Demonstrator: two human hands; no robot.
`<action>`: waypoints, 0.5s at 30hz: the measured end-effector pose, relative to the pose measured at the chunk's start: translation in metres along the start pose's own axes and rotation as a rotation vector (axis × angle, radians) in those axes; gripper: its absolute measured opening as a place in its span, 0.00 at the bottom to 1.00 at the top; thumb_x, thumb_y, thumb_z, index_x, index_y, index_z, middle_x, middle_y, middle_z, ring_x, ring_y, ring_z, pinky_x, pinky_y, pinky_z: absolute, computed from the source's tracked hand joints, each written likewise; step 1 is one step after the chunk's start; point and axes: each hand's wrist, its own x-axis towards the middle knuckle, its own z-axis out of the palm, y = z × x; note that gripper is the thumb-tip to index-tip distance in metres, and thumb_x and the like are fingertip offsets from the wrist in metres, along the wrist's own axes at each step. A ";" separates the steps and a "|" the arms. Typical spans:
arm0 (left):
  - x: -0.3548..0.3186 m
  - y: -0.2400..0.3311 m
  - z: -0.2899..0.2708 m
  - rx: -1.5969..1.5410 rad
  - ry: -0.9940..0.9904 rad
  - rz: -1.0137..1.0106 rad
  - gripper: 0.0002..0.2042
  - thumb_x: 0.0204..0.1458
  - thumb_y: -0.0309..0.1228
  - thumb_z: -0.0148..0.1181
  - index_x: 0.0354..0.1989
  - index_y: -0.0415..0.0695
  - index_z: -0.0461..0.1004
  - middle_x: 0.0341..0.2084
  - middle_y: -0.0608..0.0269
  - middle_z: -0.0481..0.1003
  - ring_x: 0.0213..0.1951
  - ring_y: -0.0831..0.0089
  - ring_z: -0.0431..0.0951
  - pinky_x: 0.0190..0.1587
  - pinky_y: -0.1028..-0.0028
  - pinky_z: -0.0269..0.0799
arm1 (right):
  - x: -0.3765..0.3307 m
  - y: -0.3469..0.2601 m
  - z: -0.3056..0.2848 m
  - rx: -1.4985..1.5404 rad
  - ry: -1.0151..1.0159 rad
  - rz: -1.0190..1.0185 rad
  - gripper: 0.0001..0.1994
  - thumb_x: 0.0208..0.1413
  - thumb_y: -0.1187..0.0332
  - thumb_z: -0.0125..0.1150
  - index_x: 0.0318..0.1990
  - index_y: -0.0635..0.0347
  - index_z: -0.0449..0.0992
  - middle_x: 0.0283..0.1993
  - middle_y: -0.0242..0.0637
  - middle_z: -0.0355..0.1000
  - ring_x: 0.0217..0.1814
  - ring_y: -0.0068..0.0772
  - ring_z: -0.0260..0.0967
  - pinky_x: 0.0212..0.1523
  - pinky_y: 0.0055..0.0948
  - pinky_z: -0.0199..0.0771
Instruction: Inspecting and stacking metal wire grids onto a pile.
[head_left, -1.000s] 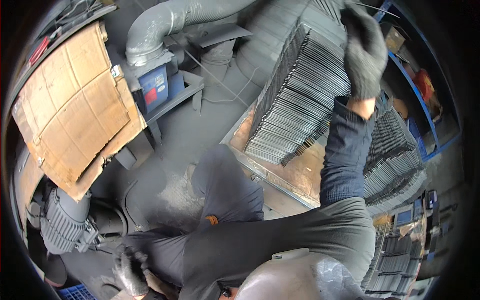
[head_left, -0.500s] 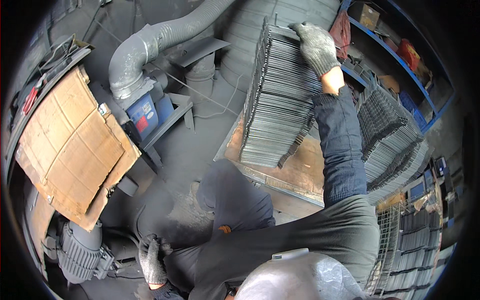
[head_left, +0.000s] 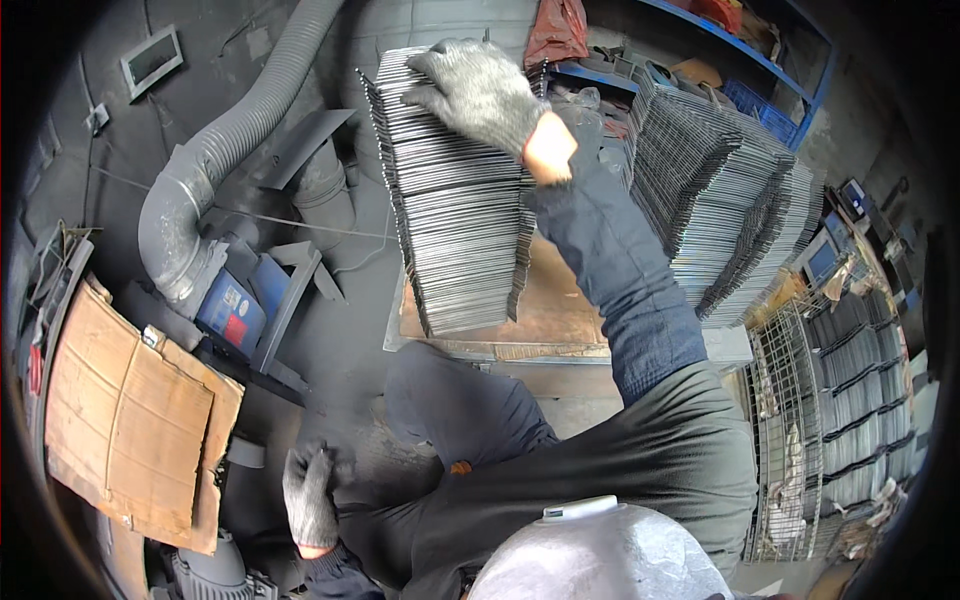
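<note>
A tall stack of thin dark metal plates (head_left: 455,225) with jagged edges stands in front of me. My right hand (head_left: 480,95), in a grey knitted glove, reaches over the top of it. Its fingers stretch left, with the thumb apart from them, at the upper plates. Whether the fingertips touch a plate is hard to see. My left hand (head_left: 312,497), also gloved, is low at the left, beside my leg. Its blackened fingertips blend into the dark background, so how far they are bent and whether they hold anything does not show.
The stack rests on a brown board-topped bench (head_left: 562,305). More stacked plates (head_left: 715,215) stand to the right, near a wire cage (head_left: 785,440) and a blue shelf (head_left: 735,45). At left are cardboard (head_left: 130,410), a grey duct hose (head_left: 250,110) and a blue machine (head_left: 235,312).
The view has turned, so the stack and bench appear further left. My right hand has shifted from the stack's right top edge across its top. My left hand stays low beside my leg.
</note>
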 end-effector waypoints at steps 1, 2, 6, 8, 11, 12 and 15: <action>0.011 0.015 0.012 0.004 0.003 0.009 0.12 0.66 0.33 0.64 0.52 0.40 0.77 0.39 0.63 0.80 0.39 0.76 0.80 0.45 0.72 0.78 | -0.008 -0.002 -0.001 0.042 0.034 0.012 0.25 0.68 0.47 0.62 0.59 0.58 0.81 0.50 0.47 0.82 0.55 0.53 0.80 0.60 0.50 0.77; 0.022 0.030 0.025 0.033 -0.072 0.077 0.12 0.66 0.33 0.64 0.52 0.40 0.76 0.40 0.62 0.80 0.39 0.76 0.80 0.45 0.72 0.79 | -0.018 -0.010 -0.007 0.079 0.147 -0.015 0.24 0.66 0.48 0.65 0.58 0.57 0.82 0.51 0.45 0.81 0.55 0.52 0.79 0.63 0.51 0.75; 0.068 0.089 0.084 0.144 -0.160 0.262 0.14 0.66 0.35 0.66 0.54 0.39 0.76 0.43 0.62 0.79 0.42 0.74 0.81 0.47 0.70 0.80 | -0.080 -0.032 -0.021 0.275 0.576 -0.046 0.20 0.58 0.59 0.75 0.55 0.56 0.83 0.52 0.38 0.80 0.59 0.45 0.76 0.74 0.55 0.63; 0.096 0.123 0.119 0.282 -0.184 0.430 0.15 0.67 0.34 0.64 0.56 0.38 0.77 0.46 0.63 0.79 0.47 0.74 0.80 0.54 0.72 0.77 | -0.118 -0.027 -0.016 0.250 0.693 0.089 0.24 0.60 0.59 0.74 0.61 0.59 0.79 0.59 0.43 0.78 0.66 0.44 0.74 0.76 0.54 0.62; 0.145 0.165 0.165 0.461 -0.192 0.729 0.25 0.72 0.40 0.56 0.72 0.39 0.69 0.59 0.57 0.76 0.58 0.70 0.76 0.62 0.70 0.71 | -0.147 -0.010 0.017 0.303 0.735 0.301 0.29 0.65 0.57 0.69 0.67 0.64 0.73 0.65 0.51 0.74 0.69 0.51 0.71 0.75 0.55 0.62; 0.168 0.179 0.176 0.422 -0.225 0.767 0.27 0.74 0.42 0.53 0.75 0.39 0.66 0.66 0.55 0.73 0.65 0.67 0.74 0.67 0.69 0.69 | -0.149 -0.006 0.024 0.367 0.741 0.422 0.32 0.67 0.56 0.65 0.71 0.66 0.68 0.68 0.56 0.71 0.69 0.56 0.70 0.74 0.56 0.63; 0.212 0.213 0.222 0.605 -0.190 0.952 0.29 0.76 0.45 0.50 0.78 0.39 0.62 0.74 0.50 0.67 0.71 0.66 0.71 0.71 0.70 0.67 | -0.132 0.010 0.013 0.659 0.554 0.613 0.34 0.70 0.58 0.58 0.75 0.72 0.59 0.73 0.60 0.64 0.75 0.59 0.65 0.77 0.52 0.62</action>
